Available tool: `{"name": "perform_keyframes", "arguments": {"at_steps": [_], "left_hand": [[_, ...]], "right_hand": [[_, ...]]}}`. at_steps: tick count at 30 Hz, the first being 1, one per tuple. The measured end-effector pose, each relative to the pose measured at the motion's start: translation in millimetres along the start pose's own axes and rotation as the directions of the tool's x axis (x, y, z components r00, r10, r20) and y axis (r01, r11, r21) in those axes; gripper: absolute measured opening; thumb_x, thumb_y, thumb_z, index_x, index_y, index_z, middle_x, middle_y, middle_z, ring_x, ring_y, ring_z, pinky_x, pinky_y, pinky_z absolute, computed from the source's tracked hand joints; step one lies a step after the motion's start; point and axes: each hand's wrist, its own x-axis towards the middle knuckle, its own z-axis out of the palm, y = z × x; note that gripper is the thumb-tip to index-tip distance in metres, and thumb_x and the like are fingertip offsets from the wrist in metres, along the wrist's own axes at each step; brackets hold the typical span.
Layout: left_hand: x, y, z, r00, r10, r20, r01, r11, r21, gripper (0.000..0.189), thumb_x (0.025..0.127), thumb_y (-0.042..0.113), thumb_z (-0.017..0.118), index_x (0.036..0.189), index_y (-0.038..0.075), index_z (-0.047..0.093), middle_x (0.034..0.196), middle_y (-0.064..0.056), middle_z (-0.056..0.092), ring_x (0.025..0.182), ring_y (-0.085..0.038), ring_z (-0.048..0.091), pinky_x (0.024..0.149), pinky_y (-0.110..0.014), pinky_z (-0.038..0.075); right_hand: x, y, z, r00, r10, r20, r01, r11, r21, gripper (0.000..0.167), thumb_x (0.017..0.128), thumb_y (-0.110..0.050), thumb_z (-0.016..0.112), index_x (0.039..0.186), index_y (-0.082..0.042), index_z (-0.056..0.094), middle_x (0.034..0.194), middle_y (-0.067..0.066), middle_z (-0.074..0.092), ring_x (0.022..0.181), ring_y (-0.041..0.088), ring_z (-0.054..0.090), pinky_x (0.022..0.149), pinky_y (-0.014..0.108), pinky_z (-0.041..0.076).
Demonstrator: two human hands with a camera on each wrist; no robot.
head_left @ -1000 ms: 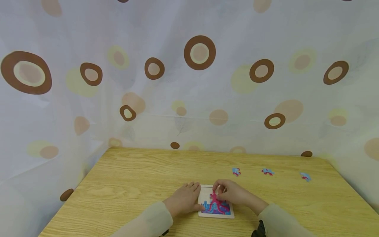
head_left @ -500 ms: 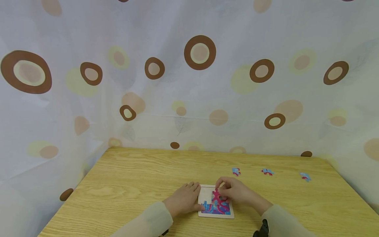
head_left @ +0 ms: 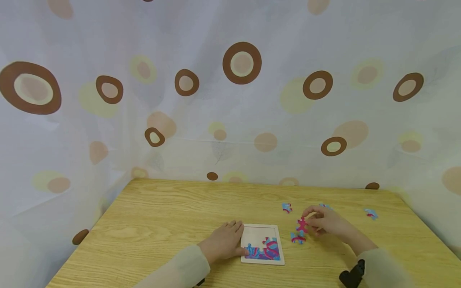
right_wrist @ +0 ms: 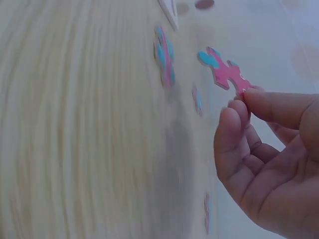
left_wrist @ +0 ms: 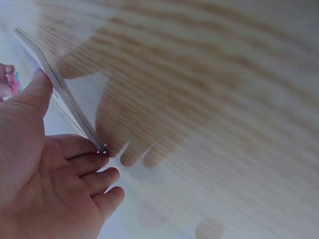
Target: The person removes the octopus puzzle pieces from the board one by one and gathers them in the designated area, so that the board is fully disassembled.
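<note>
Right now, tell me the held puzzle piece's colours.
The held puzzle piece is pink with blue patches, clearest in the right wrist view.

Raised pink puzzle piece (right_wrist: 228,72), partly filled tray (head_left: 252,235)

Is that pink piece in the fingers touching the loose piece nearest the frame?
Apart. The right wrist view shows a clear gap between the pink piece, pinched in the right hand, and the loose piece on the table.

Puzzle tray (head_left: 257,234) and, to its right, 4 loose pieces (head_left: 298,238) on table (head_left: 162,216)
</note>
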Motion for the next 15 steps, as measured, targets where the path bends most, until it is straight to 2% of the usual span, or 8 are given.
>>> {"name": "perform_keyframes", "arguments": {"at_steps": [8,12,15], "left_hand": [[-2.7,0.5,-3.6,1.000,-0.002,0.001,0.002,1.000,-0.020,0.077,0.087,0.057,0.047,0.141,0.005,0.036,0.144,-0.008,0.034,0.132,-0.021,0.030,0.106,-0.033,0.027],[-2.8,0.5,-3.7,1.000,-0.007,0.007,0.007,1.000,-0.023,0.077,0.087,0.057,0.047,0.141,0.005,0.036,0.144,-0.007,0.034,0.132,-0.021,0.029,0.106,-0.033,0.027],[-2.4,0.4,-2.4,1.000,-0.010,0.016,0.010,1.000,-0.029,0.077,0.087,0.058,0.046,0.142,0.005,0.035,0.145,-0.007,0.033,0.133,-0.021,0.028,0.106,-0.033,0.026]], "right_hand": [[-30.7,26,-44,0.999,0.044,0.029,-0.044,0.999,-0.015,0.027,0.096,-0.013,0.051,0.111,0.008,0.047,0.074,0.007,0.054,0.062,0.015,0.049,0.055,0.030,0.047],[-41.6,34,-56,0.997,0.046,0.056,-0.044,0.998,-0.037,0.027,0.096,-0.012,0.049,0.109,0.012,0.047,0.076,0.007,0.055,0.062,0.014,0.050,0.054,0.028,0.048],[-45.6,39,-60,0.997,0.059,0.046,-0.056,0.996,-0.063,0.026,0.095,-0.009,0.050,0.107,0.013,0.049,0.076,0.007,0.055,0.060,0.013,0.049,0.051,0.025,0.046]]}}
